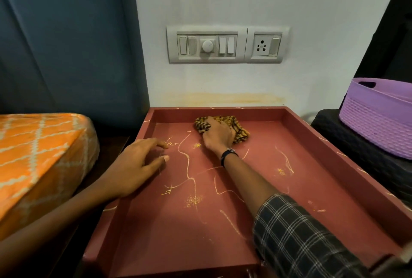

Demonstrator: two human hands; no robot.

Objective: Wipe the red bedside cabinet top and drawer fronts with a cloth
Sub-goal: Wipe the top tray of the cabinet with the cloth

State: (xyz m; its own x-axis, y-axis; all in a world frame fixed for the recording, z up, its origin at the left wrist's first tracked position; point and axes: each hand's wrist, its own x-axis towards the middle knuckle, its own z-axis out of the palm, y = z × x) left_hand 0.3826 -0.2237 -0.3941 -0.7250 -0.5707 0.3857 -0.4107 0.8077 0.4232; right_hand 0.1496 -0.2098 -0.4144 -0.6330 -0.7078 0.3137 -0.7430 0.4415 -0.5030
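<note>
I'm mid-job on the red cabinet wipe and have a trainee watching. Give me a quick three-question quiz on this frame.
1. True or false: the right hand grips the striped cloth near the back wall of the red cabinet top.
2. What stands to the right of the cabinet? A) a purple basket B) a lamp C) a stack of books
3. Fill in: the left hand rests on the cabinet top near its ____ rim, holding nothing.

Key:
1. True; the cloth sits bunched under the fingers, close to the back rim.
2. A; the purple basket sits on a dark surface.
3. Left; the fingers are spread loosely beside the yellowish marks.
</note>
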